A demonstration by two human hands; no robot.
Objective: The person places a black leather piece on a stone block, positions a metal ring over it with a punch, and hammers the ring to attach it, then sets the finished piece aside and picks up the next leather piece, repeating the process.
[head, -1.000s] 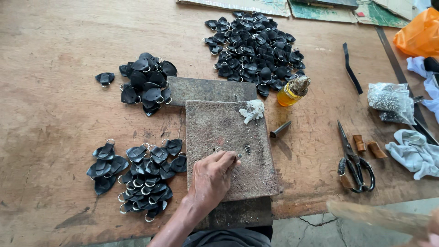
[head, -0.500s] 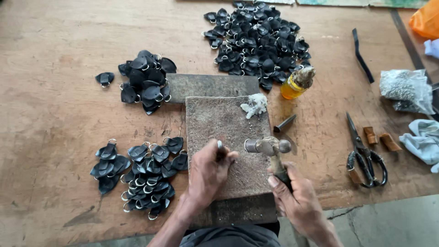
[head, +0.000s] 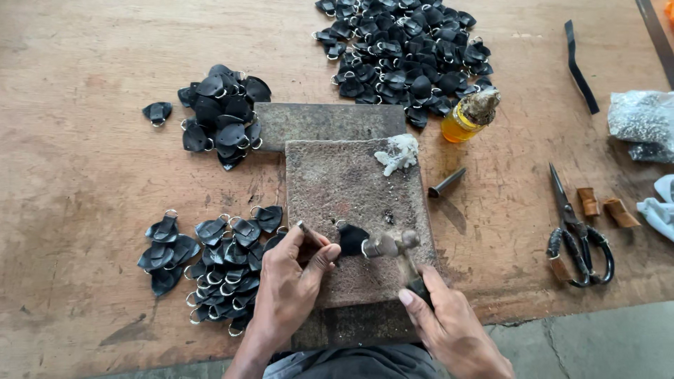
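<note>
Low in the frame, the left hand (head: pixel 291 281) pinches a punch (head: pixel 307 233) beside a black tab (head: pixel 351 238) on the block (head: pixel 351 182), while the right hand (head: pixel 449 326) grips a hammer (head: pixel 393 247).

All placed relative to the stone block (head: pixel 351 189): leather tab (head: pixel 351 238) on it, tab piles (head: pixel 217 112) left and behind, bottle (head: pixel 467 119) and possibly a punch (head: pixel 446 182) right, scissors (head: pixel 579 231) further right.

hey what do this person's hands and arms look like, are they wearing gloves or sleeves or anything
Both hands are bare: no gloves, rings or watch show. The left hand and its forearm are uncovered down to the frame's lower edge, with no sleeve in sight. The right hand is uncovered to the wrist, where the picture ends. Fingernails are short. Dark grey clothing shows at the bottom, between the arms.
</note>
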